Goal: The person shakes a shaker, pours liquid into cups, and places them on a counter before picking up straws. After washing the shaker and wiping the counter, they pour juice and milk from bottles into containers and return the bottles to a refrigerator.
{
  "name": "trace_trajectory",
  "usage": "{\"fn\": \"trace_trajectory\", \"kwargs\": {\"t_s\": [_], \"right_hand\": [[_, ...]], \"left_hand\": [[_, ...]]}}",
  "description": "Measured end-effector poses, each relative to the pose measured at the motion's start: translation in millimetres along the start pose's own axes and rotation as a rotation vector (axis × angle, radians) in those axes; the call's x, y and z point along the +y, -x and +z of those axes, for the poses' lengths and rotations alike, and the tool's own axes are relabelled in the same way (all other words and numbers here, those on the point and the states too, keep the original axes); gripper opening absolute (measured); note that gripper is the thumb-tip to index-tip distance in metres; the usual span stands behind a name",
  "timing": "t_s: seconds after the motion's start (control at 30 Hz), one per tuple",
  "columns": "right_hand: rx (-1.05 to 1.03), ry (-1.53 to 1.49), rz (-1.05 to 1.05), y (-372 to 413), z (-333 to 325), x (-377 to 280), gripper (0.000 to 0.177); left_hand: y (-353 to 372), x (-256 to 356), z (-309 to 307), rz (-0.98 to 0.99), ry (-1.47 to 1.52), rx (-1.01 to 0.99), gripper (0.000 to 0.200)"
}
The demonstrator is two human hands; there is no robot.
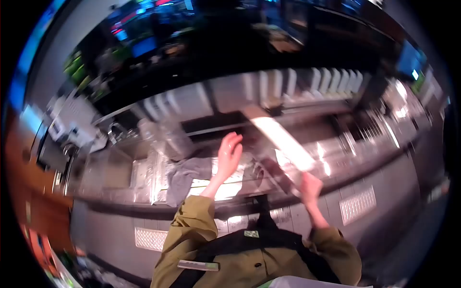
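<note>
Over the metal counter, my left hand point(229, 154) is raised with its fingers stretched and nothing in it. My right hand point(310, 186) is closed at the near end of a long, flat, pale object point(281, 140), which slants away up and to the left. Motion blur hides what exactly this object is. A grey cloth point(181, 178) lies on the counter point(228, 188), below and left of my left hand. Beside my right hand, a dark, blurred item point(276, 175) sits near the counter's front edge.
At the left is a sink basin point(117, 168), with clear containers point(168, 137) to its right. White upright items point(336, 80) line the back. A white machine point(77, 122) stands at the far left. A metal rack point(367, 127) is at the right.
</note>
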State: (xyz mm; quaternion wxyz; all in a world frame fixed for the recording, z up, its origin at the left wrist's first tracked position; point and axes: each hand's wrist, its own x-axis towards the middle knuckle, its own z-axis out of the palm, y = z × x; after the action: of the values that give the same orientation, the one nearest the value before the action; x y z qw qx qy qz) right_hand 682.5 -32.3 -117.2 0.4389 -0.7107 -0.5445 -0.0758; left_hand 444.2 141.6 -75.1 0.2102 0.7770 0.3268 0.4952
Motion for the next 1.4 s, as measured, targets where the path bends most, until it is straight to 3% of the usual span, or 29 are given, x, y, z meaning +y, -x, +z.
{"fn": "trace_trajectory", "kwargs": {"t_s": [0.03, 0.07, 0.13, 0.17, 0.23, 0.3, 0.4, 0.5, 0.57, 0.6, 0.7, 0.73, 0.8, 0.83, 0.87, 0.9, 0.93, 0.97, 1.0, 1.03, 1.07, 1.1, 1.2, 1.27, 1.3, 1.4], "right_hand": [[-0.076, -0.056, 0.071, 9, 9, -11, 0.019], [0.026, 0.027, -0.172, 9, 10, -31, 0.012], [-0.051, -0.134, -0.133, 22, 40, -37, 0.022], [-0.128, -0.611, 0.186, 21, 38, -56, 0.028], [-0.078, -0.635, 0.134, 29, 64, -55, 0.030], [-0.104, -0.838, 0.323, 42, 87, -60, 0.032], [-0.080, -0.812, 0.115, 52, 115, -61, 0.035], [-0.261, -0.855, 0.086, 57, 128, -58, 0.044], [-0.629, -0.744, -0.031, 33, 93, -47, 0.049], [-0.892, -0.643, -0.136, 21, 87, -32, 0.040], [-0.772, -0.688, -0.248, 1, 71, 23, 0.041], [-0.880, -0.686, -0.168, -18, 62, 48, 0.040], [-0.828, -0.678, -0.042, -55, 48, 102, 0.035], [-0.589, -0.639, -0.034, -68, 54, 135, 0.025], [-0.683, -0.572, 0.083, -101, 41, 166, 0.021], [-0.546, -0.610, 0.161, -121, 37, 199, 0.020], [-0.417, -0.442, 0.055, -148, 41, 245, 0.022], [-0.418, -0.365, 0.053, -184, 37, 286, 0.025], [-0.309, -0.221, 0.210, -219, 9, 294, 0.026], [-0.229, 0.055, 0.053, -263, 51, 379, 0.028], [-0.127, 0.241, -0.043, -306, 17, 377, 0.034], [-0.030, 0.020, 0.246, -354, 16, 406, 0.039], [-0.013, 0.012, 0.286, -442, -25, 399, 0.047], [0.039, -0.112, 0.192, -482, 6, 421, 0.052], [-0.050, -0.173, 0.177, -492, 9, 422, 0.061], [-0.048, -0.689, 0.389, -485, 21, 418, 0.054]], "left_hand": [[-9, 6, 13, 0.066, 0.033, -0.040, 0.026], [-16, 7, 25, 0.041, 0.055, -0.036, 0.028], [-22, 11, 39, -0.062, 0.081, -0.068, 0.031], [-26, 12, 42, -0.133, 0.075, -0.093, 0.033], [-28, 6, 48, -0.165, -0.070, -0.136, 0.037], [-27, -8, 48, -0.253, -0.146, -0.193, 0.039], [-24, -13, 40, -0.310, -0.331, -0.246, 0.039], [-22, -34, 35, -0.249, -0.422, -0.272, 0.038], [-22, -31, 35, -0.222, -0.501, -0.292, 0.039], [-22, -26, 36, -0.224, -0.518, -0.295, 0.039], [-19, -32, 37, -0.220, -0.538, -0.295, 0.042], [-20, -33, 38, -0.217, -0.516, -0.295, 0.044], [-23, -24, 33, -0.250, -0.572, -0.386, 0.047], [-27, -20, 31, -0.259, -0.599, -0.436, 0.048], [-32, -16, 31, -0.307, -0.578, -0.464, 0.050], [-35, -12, 31, -0.357, -0.556, -0.491, 0.051], [-37, -6, 33, -0.408, -0.470, -0.462, 0.053], [-35, -1, 36, -0.441, -0.481, -0.398, 0.055], [-30, 1, 39, -0.453, -0.501, -0.354, 0.056], [-25, 3, 40, -0.462, -0.522, -0.309, 0.058], [-21, 14, 46, -0.578, -0.514, -0.278, 0.059], [-14, 19, 51, -0.607, -0.526, -0.265, 0.063], [-8, 25, 58, -0.530, -0.734, -0.298, 0.068], [-9, 33, 63, -0.573, -0.774, -0.281, 0.072], [-10, 38, 67, -0.580, -0.762, -0.270, 0.072], [-14, 52, 71, -0.626, -0.756, -0.234, 0.073]]}}
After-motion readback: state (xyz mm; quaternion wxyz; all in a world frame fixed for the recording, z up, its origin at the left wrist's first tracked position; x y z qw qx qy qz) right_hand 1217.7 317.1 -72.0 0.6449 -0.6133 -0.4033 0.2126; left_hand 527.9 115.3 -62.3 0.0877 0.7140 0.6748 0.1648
